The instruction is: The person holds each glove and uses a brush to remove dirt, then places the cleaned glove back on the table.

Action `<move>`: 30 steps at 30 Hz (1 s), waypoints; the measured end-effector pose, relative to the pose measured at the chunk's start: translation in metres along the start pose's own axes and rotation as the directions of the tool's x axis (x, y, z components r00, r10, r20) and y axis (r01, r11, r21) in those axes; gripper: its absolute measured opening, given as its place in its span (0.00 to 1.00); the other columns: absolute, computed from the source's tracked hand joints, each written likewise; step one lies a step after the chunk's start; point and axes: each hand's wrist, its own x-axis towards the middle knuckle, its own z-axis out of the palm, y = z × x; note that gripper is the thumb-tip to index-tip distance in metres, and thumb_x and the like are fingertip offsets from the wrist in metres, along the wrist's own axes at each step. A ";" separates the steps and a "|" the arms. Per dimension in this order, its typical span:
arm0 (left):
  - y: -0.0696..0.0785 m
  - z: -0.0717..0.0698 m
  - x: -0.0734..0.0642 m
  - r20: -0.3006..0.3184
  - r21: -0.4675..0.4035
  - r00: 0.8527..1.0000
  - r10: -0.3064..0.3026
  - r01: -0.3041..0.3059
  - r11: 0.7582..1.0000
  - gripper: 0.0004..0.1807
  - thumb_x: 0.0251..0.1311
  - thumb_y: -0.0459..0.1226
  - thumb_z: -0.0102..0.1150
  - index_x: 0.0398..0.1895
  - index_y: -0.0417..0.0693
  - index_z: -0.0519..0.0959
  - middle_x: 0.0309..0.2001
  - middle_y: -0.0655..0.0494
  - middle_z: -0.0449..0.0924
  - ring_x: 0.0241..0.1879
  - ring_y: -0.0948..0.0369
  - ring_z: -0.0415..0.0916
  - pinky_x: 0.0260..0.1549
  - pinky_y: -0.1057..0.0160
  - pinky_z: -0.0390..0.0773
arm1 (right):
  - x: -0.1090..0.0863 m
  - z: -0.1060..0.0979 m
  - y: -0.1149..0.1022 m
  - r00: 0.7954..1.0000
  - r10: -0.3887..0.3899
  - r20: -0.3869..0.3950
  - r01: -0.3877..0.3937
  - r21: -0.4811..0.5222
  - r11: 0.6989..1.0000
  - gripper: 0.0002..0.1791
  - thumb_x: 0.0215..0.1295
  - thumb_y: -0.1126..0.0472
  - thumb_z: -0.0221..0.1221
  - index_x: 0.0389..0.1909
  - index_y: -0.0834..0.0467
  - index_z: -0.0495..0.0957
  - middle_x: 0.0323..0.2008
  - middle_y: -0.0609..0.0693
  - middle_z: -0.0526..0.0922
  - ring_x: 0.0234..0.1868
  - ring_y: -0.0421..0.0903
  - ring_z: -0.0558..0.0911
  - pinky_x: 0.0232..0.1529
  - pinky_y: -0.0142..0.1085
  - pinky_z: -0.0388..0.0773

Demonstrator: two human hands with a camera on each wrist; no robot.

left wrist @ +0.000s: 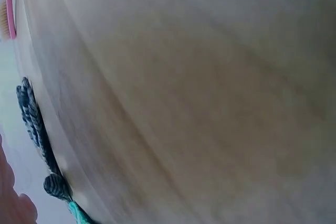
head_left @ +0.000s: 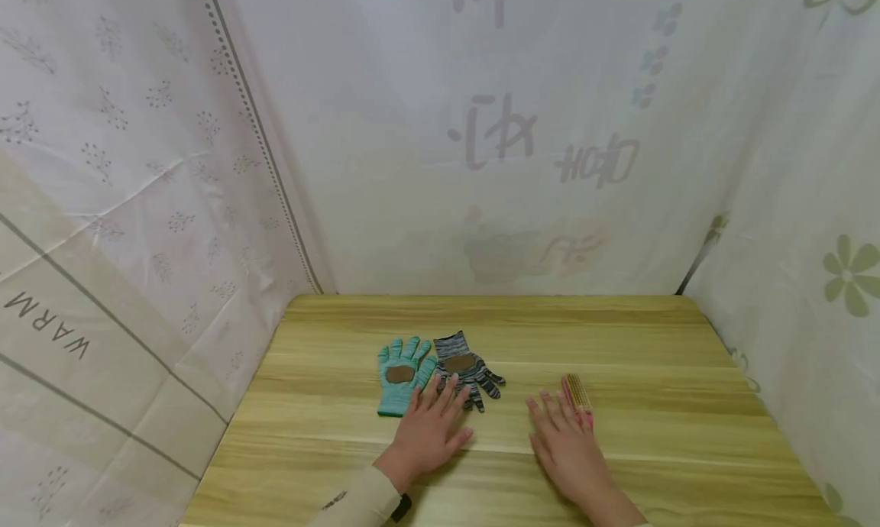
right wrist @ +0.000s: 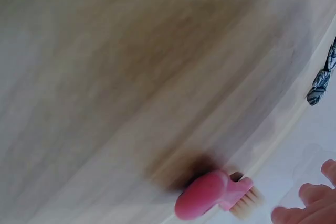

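My left hand is spread with fingers straight, palm down over the wooden table. Its fingertips overlap the near edge of a black-and-grey knit glove in the head view. Beside that lies a teal knit glove, fingers pointing away, with a brown oval patch on it. My right hand is also palm down with extended fingers, just left of a pink brush with pale bristles. In the right wrist view the brush's rounded pink handle shows below the fingertips' level, apart from the fingers.
White printed curtains hang behind the table, on the left and on the right. A dark band is on the left wrist, at the cuff of a light sleeve.
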 end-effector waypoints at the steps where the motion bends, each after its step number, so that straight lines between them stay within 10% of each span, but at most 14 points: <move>1: -0.001 0.000 0.000 0.001 0.000 1.000 -0.003 0.003 1.000 0.39 0.75 0.66 0.28 0.83 0.62 0.45 0.83 0.56 0.41 0.81 0.46 0.42 0.73 0.35 0.53 | 0.000 0.000 0.001 1.000 -0.006 -0.013 0.006 0.001 1.000 0.32 0.72 0.51 0.59 0.75 0.51 0.66 0.75 0.59 0.64 0.76 0.67 0.59 0.71 0.68 0.57; 30: -0.008 -0.002 0.026 -0.038 -0.123 0.988 -0.151 0.145 0.982 0.29 0.79 0.51 0.42 0.75 0.47 0.65 0.77 0.41 0.59 0.75 0.47 0.60 0.66 0.46 0.72 | -0.003 -0.008 0.022 0.981 0.114 -0.156 -0.116 -0.003 0.993 0.38 0.58 0.58 0.70 0.70 0.61 0.69 0.63 0.76 0.68 0.59 0.75 0.72 0.49 0.68 0.77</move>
